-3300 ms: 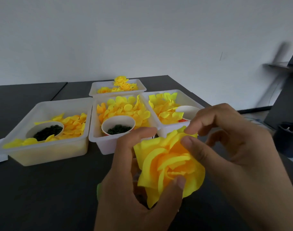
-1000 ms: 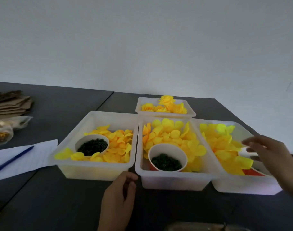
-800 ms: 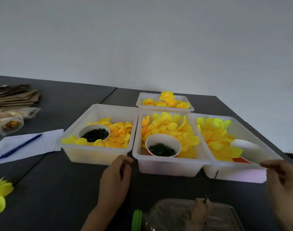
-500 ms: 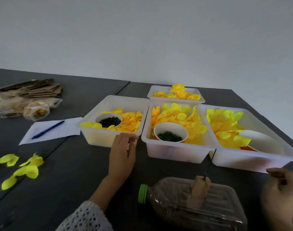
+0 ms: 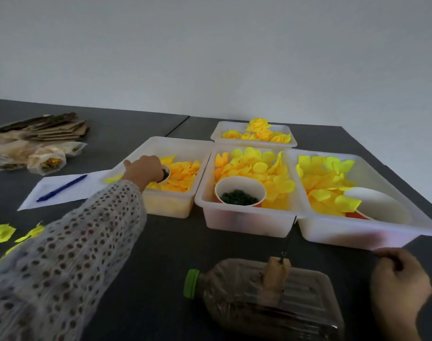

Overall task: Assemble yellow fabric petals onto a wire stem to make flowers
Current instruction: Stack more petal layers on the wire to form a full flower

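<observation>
Dim, flat light — soft shadows, blurred near edges, wide-angle warp.

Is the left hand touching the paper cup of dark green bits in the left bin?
Touching. In the head view the left hand lies over the paper cup in the left bin, fingers curled onto its rim with no gap visible.

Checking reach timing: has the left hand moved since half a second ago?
Yes. The left hand went from the left bin's near rim forward into it, over the cup.

blue pen [image 5: 61,188], paper sheet [image 5: 87,190], perhaps cardboard [image 5: 60,130]
</observation>
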